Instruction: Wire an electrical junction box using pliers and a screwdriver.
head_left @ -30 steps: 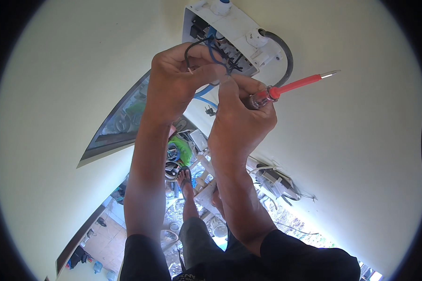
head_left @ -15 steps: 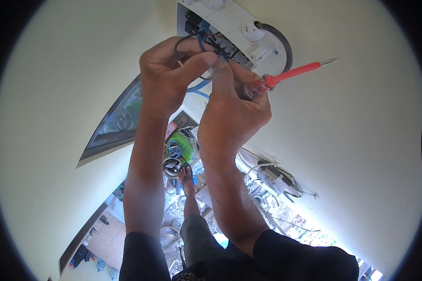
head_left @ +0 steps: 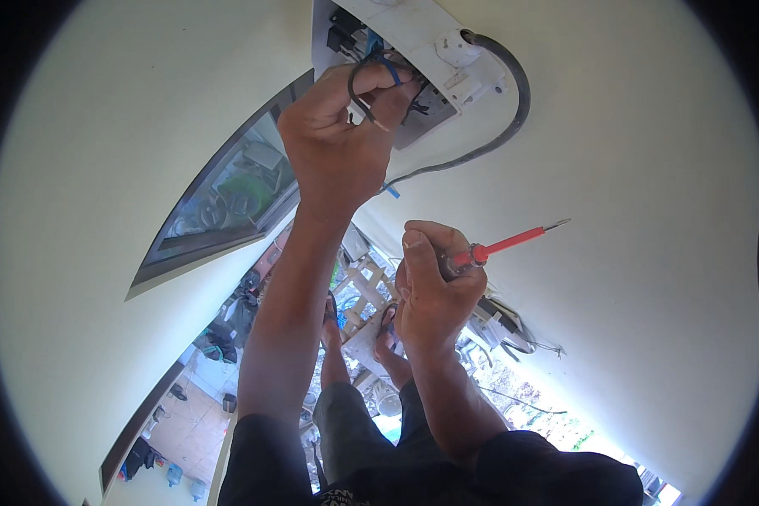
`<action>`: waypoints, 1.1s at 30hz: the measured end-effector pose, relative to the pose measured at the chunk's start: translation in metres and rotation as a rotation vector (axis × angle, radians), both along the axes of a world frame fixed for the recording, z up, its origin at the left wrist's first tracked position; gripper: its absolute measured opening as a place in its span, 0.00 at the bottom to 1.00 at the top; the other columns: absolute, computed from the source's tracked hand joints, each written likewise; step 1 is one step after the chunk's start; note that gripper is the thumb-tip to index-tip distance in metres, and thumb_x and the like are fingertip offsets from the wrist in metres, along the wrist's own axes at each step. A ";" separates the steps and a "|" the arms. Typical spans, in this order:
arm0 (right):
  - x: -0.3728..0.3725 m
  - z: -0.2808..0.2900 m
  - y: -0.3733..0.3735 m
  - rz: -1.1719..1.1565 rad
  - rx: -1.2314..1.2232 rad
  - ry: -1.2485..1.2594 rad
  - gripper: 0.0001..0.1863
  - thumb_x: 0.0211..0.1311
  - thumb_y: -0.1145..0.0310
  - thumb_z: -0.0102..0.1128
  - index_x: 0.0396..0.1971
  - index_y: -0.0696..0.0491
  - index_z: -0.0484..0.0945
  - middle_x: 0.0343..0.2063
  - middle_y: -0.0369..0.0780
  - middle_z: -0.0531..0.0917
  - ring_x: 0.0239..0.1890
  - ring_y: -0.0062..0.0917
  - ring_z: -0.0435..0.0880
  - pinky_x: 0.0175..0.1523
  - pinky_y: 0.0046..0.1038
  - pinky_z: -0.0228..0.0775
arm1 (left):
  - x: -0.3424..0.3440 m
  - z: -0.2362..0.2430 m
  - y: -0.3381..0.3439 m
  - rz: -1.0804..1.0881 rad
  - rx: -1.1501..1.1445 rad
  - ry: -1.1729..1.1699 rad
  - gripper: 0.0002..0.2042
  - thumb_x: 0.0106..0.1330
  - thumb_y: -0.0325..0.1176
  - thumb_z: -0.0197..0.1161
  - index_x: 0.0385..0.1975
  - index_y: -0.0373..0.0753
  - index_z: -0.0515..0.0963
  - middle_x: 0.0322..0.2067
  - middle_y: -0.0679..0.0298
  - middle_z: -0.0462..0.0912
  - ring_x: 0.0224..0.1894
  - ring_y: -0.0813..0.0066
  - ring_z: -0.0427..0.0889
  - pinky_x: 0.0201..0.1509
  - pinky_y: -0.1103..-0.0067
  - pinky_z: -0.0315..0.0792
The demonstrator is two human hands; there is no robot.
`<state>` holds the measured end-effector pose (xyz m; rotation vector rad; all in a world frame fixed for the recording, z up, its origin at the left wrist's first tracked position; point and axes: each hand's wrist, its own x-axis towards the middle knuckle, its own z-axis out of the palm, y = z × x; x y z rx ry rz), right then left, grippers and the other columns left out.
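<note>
An open white electrical box (head_left: 413, 34) is fixed high on the wall, with black parts and blue and black wires inside. My left hand (head_left: 337, 160) reaches into its lower opening, thumb and fingers closed on wires (head_left: 390, 69), their exact grip partly hidden. A loose black wire (head_left: 353, 99) loops over the fingers and ends in bare copper. Lower down, apart from the box, my right hand (head_left: 438, 295) is closed round the clear handle of a screwdriver (head_left: 514, 243) with a red-sleeved shaft. Its metal tip points up and to the right.
A thick black cable (head_left: 524, 101) curves from the box's side down along the wall. To the left is a dark-framed window (head_left: 236, 194). Far below, my feet in sandals (head_left: 385, 319) are on a wooden support (head_left: 364, 346), above cluttered ground. Another box with cables (head_left: 502, 325) hangs lower right.
My right hand has come away from the wires and dropped lower with the screwdriver. My left hand has shifted right and still grips at the box.
</note>
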<state>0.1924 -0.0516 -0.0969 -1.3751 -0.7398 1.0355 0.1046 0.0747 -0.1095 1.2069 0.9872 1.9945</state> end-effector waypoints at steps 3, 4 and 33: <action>0.003 -0.006 -0.006 0.047 0.019 -0.040 0.05 0.63 0.78 0.59 0.34 0.64 0.80 0.15 0.33 0.74 0.11 0.09 0.62 0.16 0.16 0.50 | 0.005 -0.006 0.004 0.070 0.068 -0.027 0.06 0.56 0.18 0.68 0.33 0.32 0.83 0.30 0.61 0.86 0.31 0.83 0.81 0.37 0.84 0.74; 0.005 -0.006 -0.009 0.050 0.016 -0.040 0.05 0.63 0.78 0.59 0.34 0.64 0.80 0.15 0.33 0.74 0.11 0.09 0.62 0.16 0.16 0.50 | 0.003 -0.008 0.005 0.073 0.065 -0.027 0.06 0.56 0.18 0.68 0.33 0.32 0.83 0.30 0.61 0.86 0.31 0.83 0.81 0.37 0.84 0.74; 0.016 -0.008 -0.027 0.177 -0.068 -0.031 0.05 0.64 0.77 0.61 0.35 0.64 0.80 0.25 0.34 0.82 0.24 0.09 0.71 0.29 0.14 0.61 | -0.008 -0.014 0.018 0.435 0.304 0.439 0.14 0.44 0.15 0.70 0.28 0.43 0.82 0.23 0.67 0.84 0.26 0.73 0.82 0.28 0.80 0.73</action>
